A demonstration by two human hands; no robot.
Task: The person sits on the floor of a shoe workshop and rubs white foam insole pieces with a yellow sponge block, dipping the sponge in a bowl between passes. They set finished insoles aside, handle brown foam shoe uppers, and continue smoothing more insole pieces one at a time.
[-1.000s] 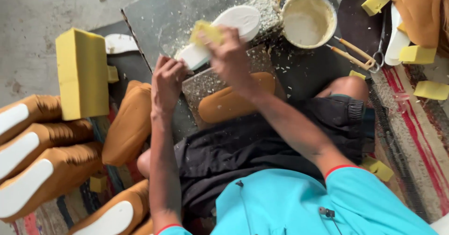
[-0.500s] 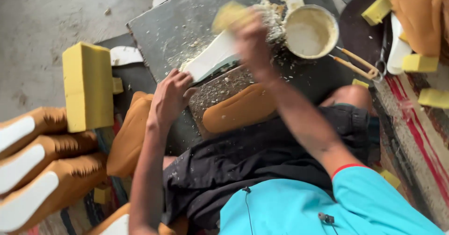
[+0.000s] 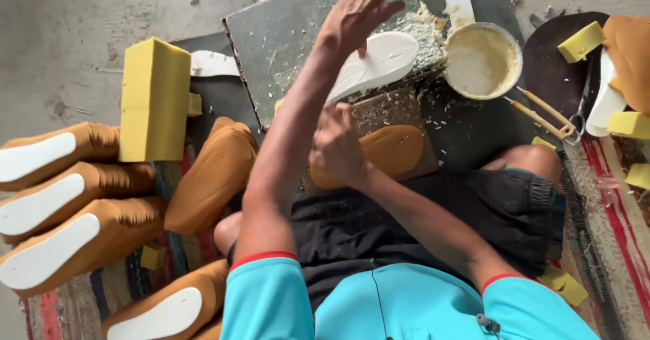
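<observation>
My left hand (image 3: pixel 359 12) reaches far forward over the grey slab (image 3: pixel 284 35), fingers spread and holding nothing. A white shoe sole (image 3: pixel 382 59) lies slantwise on the slab just below that hand. My right hand (image 3: pixel 335 144) sits at the sole's near end with its back to me and fingers curled; what they grip is hidden. Beside it a flat brown shoe piece (image 3: pixel 396 149) lies on a small board. Paste and crumbs smear the slab's right side.
A bowl of pale paste (image 3: pixel 482 61) stands right of the slab, with wooden-handled tools (image 3: pixel 542 113) and scissors (image 3: pixel 582 110). A tall yellow foam block (image 3: pixel 154 100) stands at left. Several brown slippers with white soles (image 3: pixel 61 201) lie left. Foam pieces (image 3: pixel 581 41) lie right.
My left hand left the sole's near end and stretched forward over the slab. My right hand, which held a yellow sponge above the sole, drew back to the sole's near end.
</observation>
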